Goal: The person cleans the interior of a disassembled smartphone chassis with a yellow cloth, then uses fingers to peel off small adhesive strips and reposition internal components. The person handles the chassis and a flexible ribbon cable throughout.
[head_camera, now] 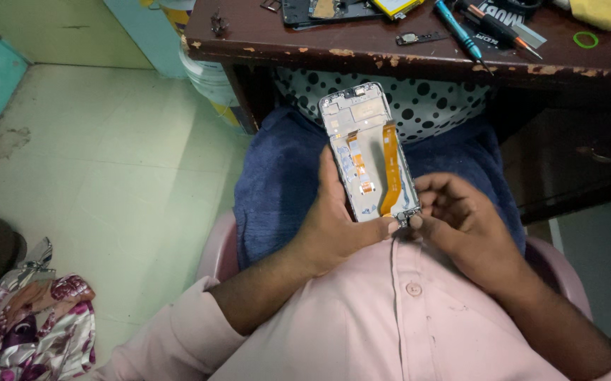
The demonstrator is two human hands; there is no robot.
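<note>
Both of my hands meet over my lap in the head view: my left hand (333, 226) grips the opened phone frame (369, 159) along its left edge, tilting its bared inside up at me so the orange ribbon cable (390, 169) shows. My right hand (460, 226) pinches a small part at the frame's near right corner, fingertips (415, 221) touching it, while the worn wooden desk (362, 53) with its tools lies farther off.

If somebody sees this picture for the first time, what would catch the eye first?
At centre, an opened phone frame with an orange flex cable stands out, held over the lap by the left hand. The right hand pinches its lower corner. Above, a worn wooden desk carries screwdrivers.
</note>
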